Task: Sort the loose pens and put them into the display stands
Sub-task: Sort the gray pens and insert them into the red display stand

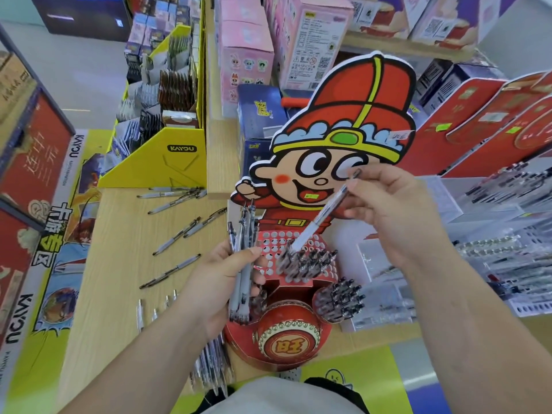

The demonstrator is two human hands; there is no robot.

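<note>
Wooden counter (119, 264); hands apart, left hand (215, 282) round a pen bundle (243, 264), right hand (397, 216) pinching one pen (319, 219) at the stand (289, 345).

The light is bright and even all over. Shadows are soft and faint on the wooden table (119, 264). The pale floor (89, 70) looks washed out. The pen (319, 221) in the right hand (397, 210) is a bit smeared; the bunch of pens (243, 264) in the left hand (218, 288) is clearer. The pen trays (493, 249) on the right are fuzzy and shine white. At the edges, the red boxes (484, 115) bend and lean.
</note>
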